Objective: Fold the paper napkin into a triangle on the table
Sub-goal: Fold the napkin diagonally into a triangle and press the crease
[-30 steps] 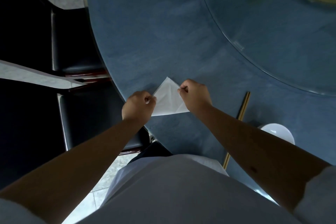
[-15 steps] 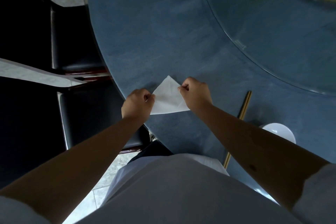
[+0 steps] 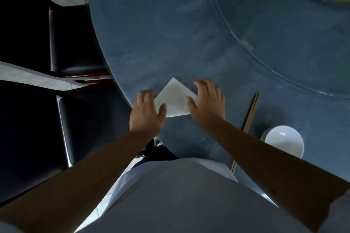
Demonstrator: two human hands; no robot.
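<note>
A white paper napkin (image 3: 175,98), folded to a triangle with its tip pointing away from me, lies flat on the blue round table (image 3: 161,30) close to the near edge. My left hand (image 3: 146,112) rests with fingers spread over the napkin's left corner, thumb on the paper. My right hand (image 3: 207,103) is spread over the right corner, thumb touching the paper. Neither hand pinches the napkin; both corners are partly hidden under the hands.
A pair of golden chopsticks (image 3: 250,113) lies right of my right arm. A white bowl (image 3: 284,141) stands at the near right. A glass turntable (image 3: 284,24) covers the far right. Black chairs (image 3: 75,43) stand at the left, off the table edge.
Both hands have let go of their pinch on the napkin's side corners and opened flat over it. The napkin has stayed in place.
</note>
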